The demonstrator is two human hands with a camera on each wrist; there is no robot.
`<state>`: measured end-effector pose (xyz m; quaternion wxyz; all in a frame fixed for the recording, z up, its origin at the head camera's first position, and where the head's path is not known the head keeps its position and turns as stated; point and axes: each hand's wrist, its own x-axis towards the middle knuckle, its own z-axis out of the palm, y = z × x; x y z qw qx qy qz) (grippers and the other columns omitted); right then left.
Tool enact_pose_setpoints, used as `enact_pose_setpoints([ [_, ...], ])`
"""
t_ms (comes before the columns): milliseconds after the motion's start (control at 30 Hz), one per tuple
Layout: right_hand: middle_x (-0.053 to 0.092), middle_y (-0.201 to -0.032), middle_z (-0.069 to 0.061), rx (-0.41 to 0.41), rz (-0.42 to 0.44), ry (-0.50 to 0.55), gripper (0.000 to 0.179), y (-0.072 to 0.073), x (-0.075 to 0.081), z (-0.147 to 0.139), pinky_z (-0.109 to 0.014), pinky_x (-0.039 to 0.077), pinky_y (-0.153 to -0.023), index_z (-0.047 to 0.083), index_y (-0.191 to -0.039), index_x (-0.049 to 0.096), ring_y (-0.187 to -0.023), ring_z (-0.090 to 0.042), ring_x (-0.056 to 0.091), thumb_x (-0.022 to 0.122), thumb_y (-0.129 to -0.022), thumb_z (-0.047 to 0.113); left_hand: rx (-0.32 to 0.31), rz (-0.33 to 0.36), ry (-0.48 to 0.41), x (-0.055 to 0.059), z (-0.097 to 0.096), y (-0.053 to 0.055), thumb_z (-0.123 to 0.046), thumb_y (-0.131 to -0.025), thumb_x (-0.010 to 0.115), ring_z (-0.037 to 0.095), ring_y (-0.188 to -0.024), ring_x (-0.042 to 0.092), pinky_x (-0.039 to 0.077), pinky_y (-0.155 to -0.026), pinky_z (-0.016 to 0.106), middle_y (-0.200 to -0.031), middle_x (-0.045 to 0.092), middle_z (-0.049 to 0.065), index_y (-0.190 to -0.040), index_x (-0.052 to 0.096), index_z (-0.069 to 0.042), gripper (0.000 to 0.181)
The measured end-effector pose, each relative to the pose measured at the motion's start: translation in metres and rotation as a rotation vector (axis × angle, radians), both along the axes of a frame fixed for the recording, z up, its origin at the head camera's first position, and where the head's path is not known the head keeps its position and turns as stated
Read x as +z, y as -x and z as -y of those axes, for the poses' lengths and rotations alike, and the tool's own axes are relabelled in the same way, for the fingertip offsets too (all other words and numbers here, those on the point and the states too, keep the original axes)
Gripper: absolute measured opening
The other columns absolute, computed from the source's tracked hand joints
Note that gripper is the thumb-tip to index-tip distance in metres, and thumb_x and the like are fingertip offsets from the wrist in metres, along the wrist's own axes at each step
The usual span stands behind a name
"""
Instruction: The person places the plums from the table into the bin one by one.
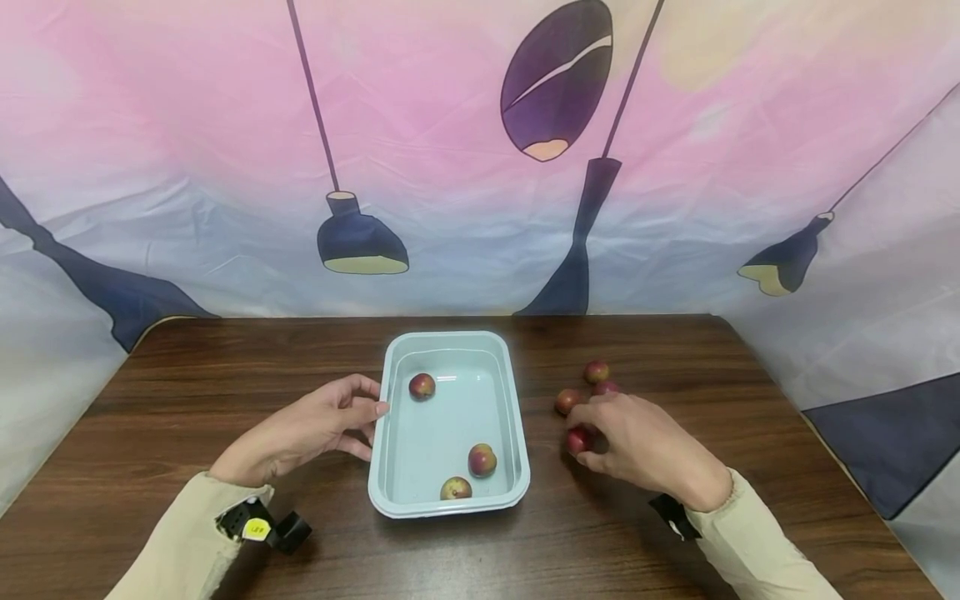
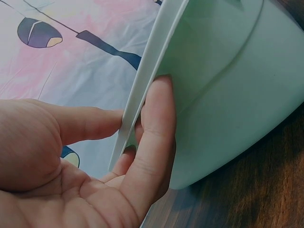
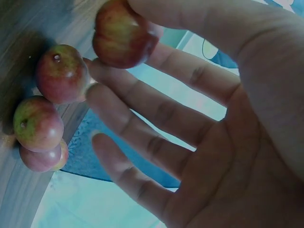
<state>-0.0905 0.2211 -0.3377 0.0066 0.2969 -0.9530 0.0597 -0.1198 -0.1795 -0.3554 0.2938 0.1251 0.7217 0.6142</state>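
Observation:
My left hand (image 1: 318, 425) pinches the left rim of a pale blue-green plastic tray (image 1: 378, 450). In the left wrist view, the thumb presses the rim from one side and the fingers (image 2: 154, 128) curl under its outer side. To the right of the tray, my right hand (image 1: 637, 437) holds a red plum (image 1: 577, 441) between thumb and index finger. The right wrist view shows this plum (image 3: 123, 35) with a yellowish patch, the other fingers spread loosely below it. Inside the tray lie a dark red plum (image 1: 422, 386), a red-green plum (image 1: 482, 460) and a yellowish plum (image 1: 456, 489).
Beyond my right hand, loose plums sit close together on the dark wood table (image 1: 315, 533): an orange-red plum (image 1: 567, 402), a red-green plum (image 1: 596, 372) and a partly hidden red plum (image 1: 606, 387). A printed cloth (image 1: 450, 208) hangs behind the table's back edge.

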Motion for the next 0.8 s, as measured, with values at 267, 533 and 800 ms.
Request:
enact_pose_setpoints([
  [267,0.056,-0.079,0.013,0.008,-0.045,0.043,0.022,0.0022,-0.0011,0.0018,-0.025,0.049,-0.064,0.027,-0.085,0.064,-0.071,-0.005,0.05,0.084,-0.079,0.02,0.003,0.011,0.003,0.0002,-0.0002,-0.0001,-0.018,-0.106,0.055,0.018,-0.088,0.07,0.066,-0.081,0.036,-0.105,0.07,0.013,-0.139,0.03,0.014,0.052],
  [533,0.057,-0.08,0.009,0.031,-0.091,0.082,0.024,0.0034,-0.0023,0.0031,-0.021,0.044,-0.063,0.026,-0.099,0.064,-0.072,-0.005,0.049,0.081,-0.082,0.021,0.007,0.008,0.007,0.0005,-0.0004,-0.0003,-0.017,-0.106,0.055,0.018,-0.088,0.07,0.066,-0.08,0.035,-0.105,0.069,0.014,-0.138,0.031,0.014,0.051],
  [800,0.065,-0.091,0.008,0.012,-0.118,0.117,0.029,0.0046,-0.0028,0.0047,-0.023,0.049,-0.067,0.022,-0.111,0.072,-0.076,-0.009,0.056,0.081,-0.083,0.024,0.006,0.004,0.008,0.0006,-0.0002,-0.0002,-0.017,-0.106,0.055,0.018,-0.088,0.069,0.066,-0.079,0.035,-0.105,0.069,0.014,-0.138,0.031,0.014,0.051],
])
